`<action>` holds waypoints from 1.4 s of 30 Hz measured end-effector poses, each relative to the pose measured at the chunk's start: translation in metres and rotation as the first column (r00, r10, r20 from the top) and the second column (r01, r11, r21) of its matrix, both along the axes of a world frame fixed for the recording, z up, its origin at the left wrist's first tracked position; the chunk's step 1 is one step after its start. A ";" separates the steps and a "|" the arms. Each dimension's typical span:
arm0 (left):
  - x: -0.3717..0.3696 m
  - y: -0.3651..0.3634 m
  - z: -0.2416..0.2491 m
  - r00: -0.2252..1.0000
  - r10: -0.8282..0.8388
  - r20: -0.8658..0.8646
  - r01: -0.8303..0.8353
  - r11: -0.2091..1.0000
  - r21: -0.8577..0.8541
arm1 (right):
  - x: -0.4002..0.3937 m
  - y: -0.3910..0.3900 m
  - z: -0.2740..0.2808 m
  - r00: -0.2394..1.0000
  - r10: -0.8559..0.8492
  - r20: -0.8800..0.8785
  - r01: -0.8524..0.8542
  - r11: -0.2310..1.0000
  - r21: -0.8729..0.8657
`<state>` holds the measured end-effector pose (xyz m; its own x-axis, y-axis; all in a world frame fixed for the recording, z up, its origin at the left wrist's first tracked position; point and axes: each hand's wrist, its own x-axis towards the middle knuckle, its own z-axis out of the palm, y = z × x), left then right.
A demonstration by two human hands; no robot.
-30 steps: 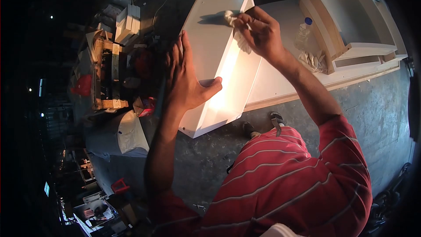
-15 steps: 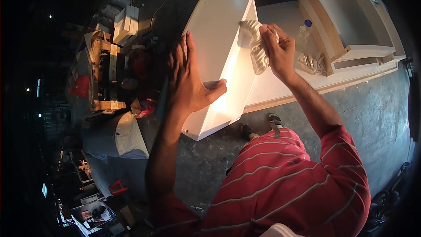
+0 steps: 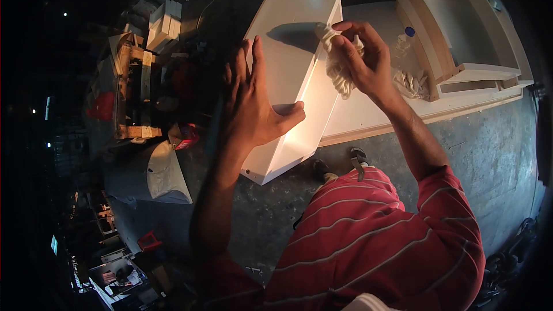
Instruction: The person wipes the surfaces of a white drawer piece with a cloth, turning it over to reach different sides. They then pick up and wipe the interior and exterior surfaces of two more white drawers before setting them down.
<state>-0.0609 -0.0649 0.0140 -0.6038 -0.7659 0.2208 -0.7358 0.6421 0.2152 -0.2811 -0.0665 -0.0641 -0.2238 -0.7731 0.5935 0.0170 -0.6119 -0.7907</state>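
A long white panel piece (image 3: 288, 52) with raised sides stands tilted in the middle. My left hand (image 3: 253, 106) lies against its broad face, fingers spread and thumb pointing right, holding nothing. My right hand (image 3: 366, 57) pinches a crumpled whitish cloth (image 3: 340, 66), which hangs at the panel's upper right edge. The cloth's top touches or nearly touches that edge, and a dark shadow falls on the face beside it. Bright light falls on the panel's inner side.
At the right, a white cabinet frame (image 3: 449, 66) lies on a white board (image 3: 368, 129), with a blue-capped clear bottle (image 3: 402, 45) and another crumpled cloth (image 3: 410, 83). A wooden frame (image 3: 133, 92) and a red chair (image 3: 150, 242) are at the left.
My right hand has shifted slightly right, and the cloth looks more bunched, with its top at the panel's edge. A dark shadow now shows on the face. My left hand stays on the panel.
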 end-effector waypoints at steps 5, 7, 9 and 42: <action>0.001 -0.001 -0.001 1.000 -0.010 -0.015 0.010 1.000 -0.009 | -0.001 -0.001 0.017 0.754 -0.224 -0.618 0.135 0.973 -0.188; 0.002 -0.001 -0.001 1.000 -0.006 -0.018 0.006 1.000 0.003 | 0.004 0.003 0.017 0.745 -0.193 -0.638 0.103 0.979 -0.175; 0.002 -0.003 -0.003 1.000 -0.014 -0.027 0.014 1.000 -0.005 | 0.010 0.008 0.020 0.706 -0.183 -0.684 0.038 0.974 -0.222; 0.039 0.054 0.002 0.909 0.409 0.079 -0.416 0.895 0.161 | 0.048 -0.019 0.063 0.379 -0.112 -0.919 -0.291 0.928 -0.233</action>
